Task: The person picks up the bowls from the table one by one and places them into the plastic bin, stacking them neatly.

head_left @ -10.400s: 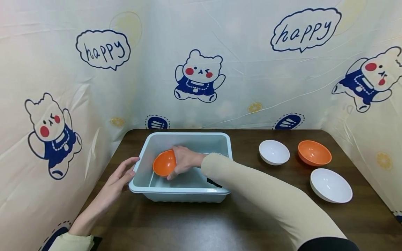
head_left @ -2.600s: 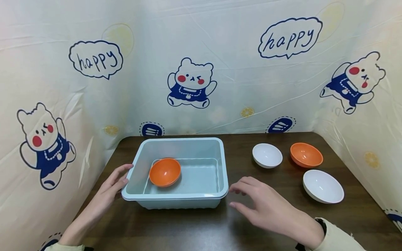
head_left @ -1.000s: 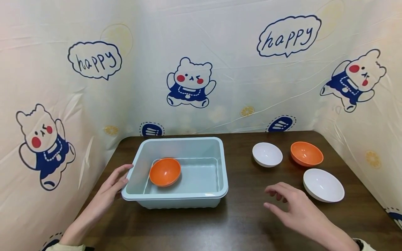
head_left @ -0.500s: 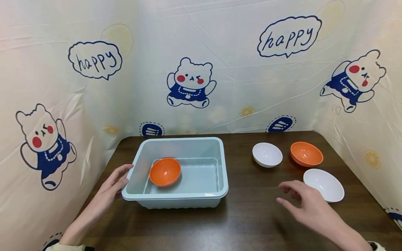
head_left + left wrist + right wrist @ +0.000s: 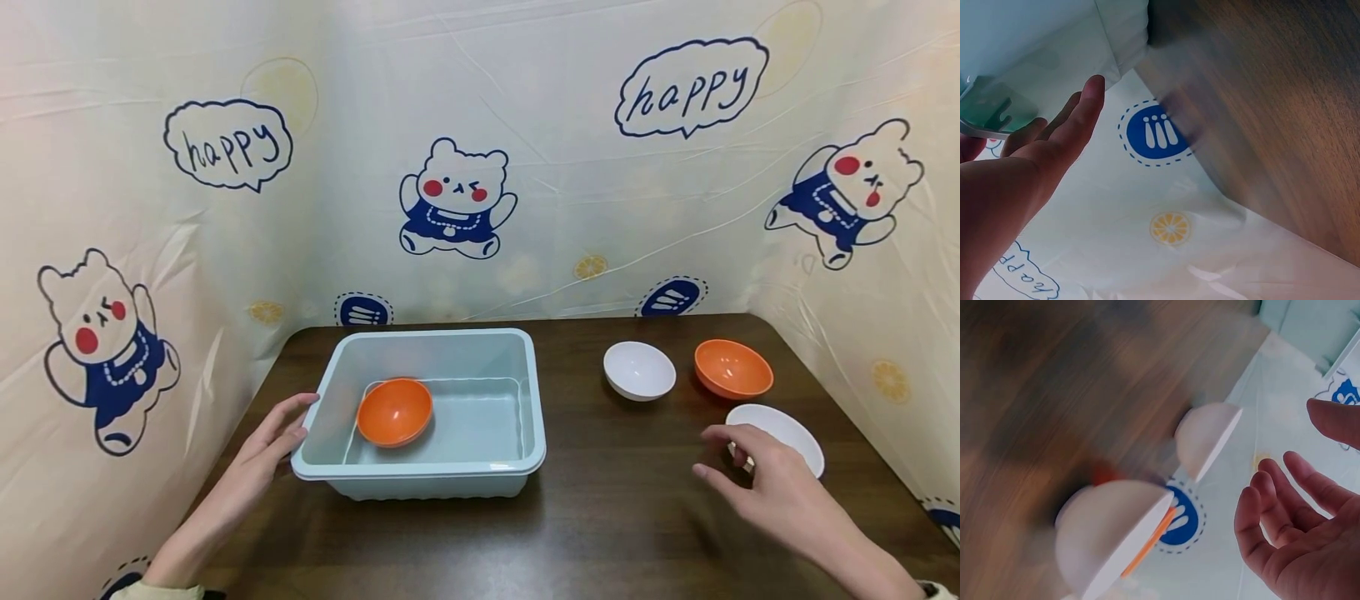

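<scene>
In the head view my left hand (image 5: 262, 446) rests its fingertips against the left rim of a pale blue plastic tub (image 5: 420, 469). An orange bowl (image 5: 394, 412) sits upright inside, toward the tub's left. My right hand (image 5: 780, 483) is at the large white bowl (image 5: 791, 433), covering its near left part; its fingers curve loosely with the thumb apart and nothing between them. From the right wrist, that white bowl (image 5: 1110, 531) appears to the left of my fingers (image 5: 1250, 528). The left wrist view has my fingers (image 5: 1088, 109) extended along the tub's side.
A small white bowl (image 5: 640, 371) and a second orange bowl (image 5: 733, 369) stand behind the large white one on the dark wooden table (image 5: 600, 533). A printed curtain (image 5: 555, 225) encloses the table's back and sides.
My right hand earlier gripped the orange bowl inside the tub, then let go of it and came out. Since then it has travelled right to the large white bowl. My left hand stays at the rim.
</scene>
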The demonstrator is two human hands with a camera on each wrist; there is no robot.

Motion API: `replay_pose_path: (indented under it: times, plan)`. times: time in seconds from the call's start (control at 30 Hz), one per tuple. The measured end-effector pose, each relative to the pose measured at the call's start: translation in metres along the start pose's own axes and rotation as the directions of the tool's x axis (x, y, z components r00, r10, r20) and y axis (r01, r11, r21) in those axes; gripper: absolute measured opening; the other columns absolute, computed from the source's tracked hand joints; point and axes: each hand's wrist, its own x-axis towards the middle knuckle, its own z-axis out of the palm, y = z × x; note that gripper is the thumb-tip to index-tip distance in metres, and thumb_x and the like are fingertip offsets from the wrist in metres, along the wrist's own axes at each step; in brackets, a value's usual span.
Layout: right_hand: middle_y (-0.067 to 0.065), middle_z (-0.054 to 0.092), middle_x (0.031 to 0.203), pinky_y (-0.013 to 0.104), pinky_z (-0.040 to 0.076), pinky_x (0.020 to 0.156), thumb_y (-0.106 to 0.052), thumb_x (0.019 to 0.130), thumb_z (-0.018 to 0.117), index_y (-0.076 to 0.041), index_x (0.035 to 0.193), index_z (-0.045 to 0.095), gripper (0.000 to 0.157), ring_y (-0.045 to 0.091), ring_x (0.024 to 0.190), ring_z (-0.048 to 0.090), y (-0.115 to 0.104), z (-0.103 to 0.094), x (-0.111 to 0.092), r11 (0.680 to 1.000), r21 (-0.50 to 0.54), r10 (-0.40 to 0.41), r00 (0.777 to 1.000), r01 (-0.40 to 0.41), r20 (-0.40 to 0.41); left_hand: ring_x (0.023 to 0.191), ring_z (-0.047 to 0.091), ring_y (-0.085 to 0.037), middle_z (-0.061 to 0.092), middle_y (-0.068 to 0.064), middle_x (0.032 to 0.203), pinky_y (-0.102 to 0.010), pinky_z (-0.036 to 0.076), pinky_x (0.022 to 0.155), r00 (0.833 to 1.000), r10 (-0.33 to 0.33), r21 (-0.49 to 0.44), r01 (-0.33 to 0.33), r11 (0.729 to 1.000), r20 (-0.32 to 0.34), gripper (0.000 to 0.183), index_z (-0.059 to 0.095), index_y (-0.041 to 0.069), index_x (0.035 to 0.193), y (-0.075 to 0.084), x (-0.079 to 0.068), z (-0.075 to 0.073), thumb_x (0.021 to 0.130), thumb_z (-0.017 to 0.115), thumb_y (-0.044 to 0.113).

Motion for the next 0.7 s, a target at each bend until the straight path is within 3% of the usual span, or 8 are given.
replay_pose_path:
  times: [0.17, 0.47, 0.7]
  plan:
    - [-0.004, 0.07, 0.098, 0.016, 0.042, 0.073, -0.011, 0.068, 0.097, -0.012, 0.105, 0.073, 0.044, 0.014, 0.081, 0.058, 0.013, -0.008, -0.002, 0.998, -0.053, 0.028, 1.0, -0.028, 0.002, 0.124, 0.055, -0.016, 0.033, -0.029, 0.161, -0.033, 0.054, 0.087, 1.0, -0.019, 0.011, 0.019, 1.0, 0.004, 0.05, 0.025, 0.01, 0.162, 0.001, 0.0, 0.0, 0.117, 0.036, 0.027]
    - [0.015, 0.071, 0.105, 0.021, 0.04, 0.069, -0.018, 0.072, 0.097, -0.004, 0.11, 0.073, 0.048, 0.032, 0.086, 0.06, 0.031, -0.016, -0.013, 0.979, -0.064, 0.196, 0.98, -0.194, 0.023, 0.121, 0.055, -0.004, 0.034, -0.031, 0.161, -0.032, 0.054, 0.087, 1.0, -0.009, 0.013, 0.009, 1.0, 0.003, 0.05, 0.025, 0.009, 0.161, 0.002, -0.002, -0.001, 0.117, 0.036, 0.027]
    - [0.026, 0.063, 0.112, 0.036, 0.041, 0.064, -0.026, 0.072, 0.097, 0.001, 0.124, 0.064, 0.067, 0.034, 0.089, 0.056, 0.042, -0.021, -0.016, 0.959, -0.104, 0.271, 0.961, -0.265, 0.052, 0.127, 0.054, -0.016, 0.032, -0.03, 0.163, -0.031, 0.053, 0.088, 1.0, -0.02, 0.019, 0.02, 1.0, 0.012, 0.05, 0.024, 0.009, 0.162, 0.003, -0.002, -0.001, 0.117, 0.036, 0.027]
